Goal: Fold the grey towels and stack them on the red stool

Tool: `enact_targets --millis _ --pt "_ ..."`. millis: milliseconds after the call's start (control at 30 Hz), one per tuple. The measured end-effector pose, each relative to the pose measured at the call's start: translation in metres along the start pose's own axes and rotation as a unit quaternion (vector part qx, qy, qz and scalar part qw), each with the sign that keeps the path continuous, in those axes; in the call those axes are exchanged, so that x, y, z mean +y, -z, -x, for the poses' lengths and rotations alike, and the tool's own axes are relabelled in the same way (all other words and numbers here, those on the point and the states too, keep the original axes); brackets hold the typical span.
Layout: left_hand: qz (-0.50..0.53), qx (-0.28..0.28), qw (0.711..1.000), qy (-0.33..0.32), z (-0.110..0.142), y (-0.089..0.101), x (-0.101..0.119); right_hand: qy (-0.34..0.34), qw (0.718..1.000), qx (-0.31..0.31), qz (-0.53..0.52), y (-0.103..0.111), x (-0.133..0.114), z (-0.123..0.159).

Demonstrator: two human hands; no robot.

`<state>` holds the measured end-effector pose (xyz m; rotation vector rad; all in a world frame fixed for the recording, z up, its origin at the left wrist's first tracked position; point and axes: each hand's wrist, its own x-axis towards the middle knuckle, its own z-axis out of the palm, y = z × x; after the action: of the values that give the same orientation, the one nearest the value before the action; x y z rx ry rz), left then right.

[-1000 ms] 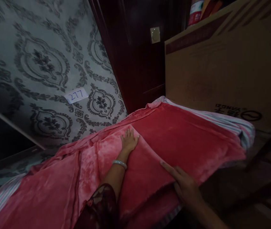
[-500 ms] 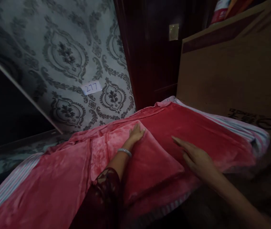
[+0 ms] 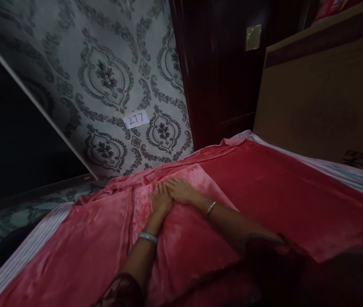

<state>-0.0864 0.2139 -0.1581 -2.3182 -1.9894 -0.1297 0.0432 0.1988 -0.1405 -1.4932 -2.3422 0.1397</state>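
Note:
A red plush blanket (image 3: 194, 238) lies spread out, with a folded section in its middle. My left hand (image 3: 161, 199) rests palm down on that folded part, fingers stretched out. Right beside it, my right hand (image 3: 181, 190) lies flat on the same fold, its fingers pointing left and close to the left hand. Neither hand grips the cloth. A bangle circles each wrist. Under the blanket, a striped sheet (image 3: 37, 238) shows at the left and along the far right edge.
Behind the blanket stands a patterned wall with a paper label (image 3: 136, 120) reading 277. A large cardboard box (image 3: 322, 98) rises at the back right, next to a dark red panel (image 3: 220, 76). A dark, pale-edged panel (image 3: 18, 128) leans at the left.
My right hand has moved left from above the blanket's right part onto the fold beside my left hand. The left hand has shifted left and nearer. The view has turned slightly left.

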Motion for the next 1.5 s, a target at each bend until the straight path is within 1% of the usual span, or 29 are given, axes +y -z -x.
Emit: enact_targets --millis 67,100,167,200,267,333,367,400,467,600,700,767,833,900,933,1000,1067,1133,1200,1267,1333,1400,1500 --pt "-0.005 0.002 1.000 0.001 0.002 -0.010 0.000 0.000 1.000 0.010 0.000 -0.018 0.003 0.002" --pt "-0.005 0.005 1.000 0.000 0.002 -0.013 0.001 -0.002 1.000 0.013 0.001 -0.023 0.008 0.003" --pt "-0.002 0.007 1.000 0.001 0.001 -0.015 0.002 -0.017 1.000 0.012 0.008 -0.026 0.028 0.002" --pt "0.000 0.008 1.000 0.002 0.001 -0.015 0.002 -0.041 0.999 0.002 0.014 -0.024 0.040 0.001" --pt "0.005 0.007 1.000 0.007 -0.001 -0.014 0.002 -0.126 0.991 -0.031 0.024 -0.016 0.067 -0.001" --pt "0.013 0.004 1.000 0.009 -0.002 -0.015 0.001 -0.222 0.972 -0.070 0.017 -0.007 0.091 -0.001" --pt "0.018 0.004 1.000 0.010 -0.002 -0.015 0.001 -0.254 0.964 -0.083 0.009 -0.004 0.100 0.000" --pt "0.023 0.005 1.000 0.010 -0.003 -0.015 0.000 -0.272 0.958 -0.089 0.000 -0.002 0.107 0.001" --pt "0.031 0.005 0.999 0.011 -0.003 -0.016 0.000 -0.281 0.955 -0.092 -0.011 -0.003 0.114 0.003" --pt "0.038 0.001 0.999 0.015 -0.001 -0.014 0.001 -0.275 0.958 -0.077 -0.020 -0.009 0.113 0.006" --pt "0.040 -0.003 0.999 0.019 -0.001 -0.012 0.002 -0.273 0.959 -0.068 -0.025 -0.006 0.109 0.006" --pt "0.048 -0.010 0.999 0.019 -0.002 -0.009 0.002 -0.276 0.958 -0.072 -0.025 0.002 0.105 0.008" --pt "0.065 -0.035 0.997 0.017 -0.005 -0.001 0.000 -0.282 0.955 -0.085 -0.025 0.013 0.098 0.013" --pt "0.083 -0.065 0.994 0.018 -0.005 0.010 -0.001 -0.286 0.954 -0.091 -0.019 0.026 0.084 0.024" --pt "0.088 -0.070 0.993 0.018 -0.003 0.017 -0.001 -0.282 0.955 -0.087 -0.008 0.030 0.074 0.032" --pt "0.090 -0.055 0.994 0.001 0.010 0.027 0.002 -0.248 0.966 -0.070 0.023 0.032 0.049 0.053" --pt "0.094 -0.029 0.994 -0.047 0.036 0.030 0.008 -0.182 0.980 -0.060 0.046 0.025 0.020 0.077" --pt "0.104 -0.027 0.988 -0.109 0.069 0.023 0.015 -0.117 0.990 -0.066 0.047 0.013 -0.006 0.099" --pt "0.103 -0.044 0.983 -0.147 0.101 0.010 0.021 -0.079 0.992 -0.081 0.047 0.002 -0.021 0.116" --pt "0.080 -0.057 0.982 -0.160 0.123 -0.002 0.024 -0.068 0.992 -0.094 0.058 -0.002 -0.019 0.129" --pt "0.052 -0.058 0.984 -0.163 0.133 -0.009 0.024 -0.084 0.989 -0.092 0.078 0.001 -0.001 0.141" --pt "0.034 -0.058 0.984 -0.164 0.135 -0.010 0.024 -0.150 0.981 -0.091 0.087 0.008 0.028 0.154" --pt "0.021 -0.057 0.984 -0.167 0.133 -0.006 0.024 -0.269 0.956 -0.099 0.068 0.014 0.069 0.176"
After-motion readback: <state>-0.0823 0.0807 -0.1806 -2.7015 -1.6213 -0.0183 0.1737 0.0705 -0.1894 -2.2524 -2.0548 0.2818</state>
